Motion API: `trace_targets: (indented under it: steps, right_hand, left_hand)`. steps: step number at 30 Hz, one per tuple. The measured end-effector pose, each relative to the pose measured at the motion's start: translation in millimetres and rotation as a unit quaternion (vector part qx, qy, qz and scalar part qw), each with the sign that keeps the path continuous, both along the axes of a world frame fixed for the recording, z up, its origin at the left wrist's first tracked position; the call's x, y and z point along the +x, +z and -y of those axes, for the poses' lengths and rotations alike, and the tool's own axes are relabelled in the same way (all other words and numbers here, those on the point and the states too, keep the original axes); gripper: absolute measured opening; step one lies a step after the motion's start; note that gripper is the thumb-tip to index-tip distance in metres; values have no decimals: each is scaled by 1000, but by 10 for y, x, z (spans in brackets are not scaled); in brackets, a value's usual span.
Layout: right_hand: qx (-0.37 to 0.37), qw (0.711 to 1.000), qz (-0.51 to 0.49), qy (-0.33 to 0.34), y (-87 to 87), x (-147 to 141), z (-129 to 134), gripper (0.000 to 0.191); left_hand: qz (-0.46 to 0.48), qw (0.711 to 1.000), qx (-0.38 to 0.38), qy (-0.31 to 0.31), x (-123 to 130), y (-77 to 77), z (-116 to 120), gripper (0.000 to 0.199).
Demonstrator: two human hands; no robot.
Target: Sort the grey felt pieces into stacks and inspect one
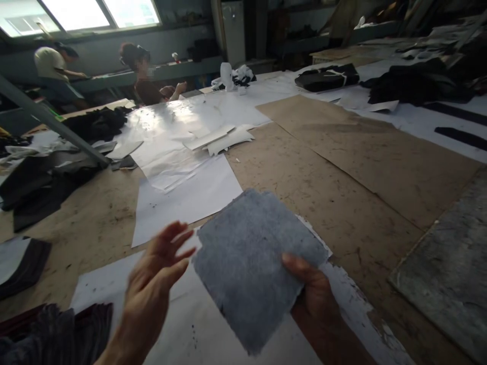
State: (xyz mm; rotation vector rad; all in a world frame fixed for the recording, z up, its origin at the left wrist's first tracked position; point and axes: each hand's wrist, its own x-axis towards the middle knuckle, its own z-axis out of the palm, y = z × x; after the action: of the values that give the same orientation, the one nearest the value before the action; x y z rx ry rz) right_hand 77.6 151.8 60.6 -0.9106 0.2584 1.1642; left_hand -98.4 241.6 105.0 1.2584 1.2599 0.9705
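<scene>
A bluish-grey, roughly square sheet (251, 253) with frayed edges is tilted in front of me, above white paper on the table. My right hand (314, 291) grips its right edge, thumb on top and the fingers hidden beneath. Just left of the sheet, my left hand (155, 279) is raised with its fingers apart, slightly blurred and holding nothing. White paper (182, 309) with ragged right edges lies under both hands. Whether the grey piece is one layer or several I cannot tell.
Stacked dark cloth pieces (57, 334) lie at the lower left. A grey slab (449, 274) borders the right side. Brown sheets (365, 147) and white paper scraps (224, 139) cover the table further off. A slanted metal bar (49, 119) crosses the left. Two people are at the back.
</scene>
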Motion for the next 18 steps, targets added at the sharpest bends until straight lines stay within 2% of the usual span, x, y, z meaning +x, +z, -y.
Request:
trace_targets:
  steps: [2,4,6,9,15,18]
  right_hand:
    - [-3,998,1,-56,-24,26,-96,66]
    - [-1,997,6,-82,-63,37,-141,71]
    - [3,996,12,-85,-99,40,-152,73]
    - [21,997,32,-65,-115,52,-149,72]
    - [109,991,77,26,-92,260,-141,52]
    - [71,989,114,68,-137,437,-133,48]
  left_hand:
    - [121,976,-177,-33,310,-41,7,34]
    - [202,943,-262,-42,530,-106,60,37]
    - [241,930,-275,-25,662,-162,102,45]
    - [231,936,-264,-29,743,-203,79,53]
    - [89,959,-268,-28,724,-244,-265,37]
    - [60,956,-281,-58,697,-287,-452,28]
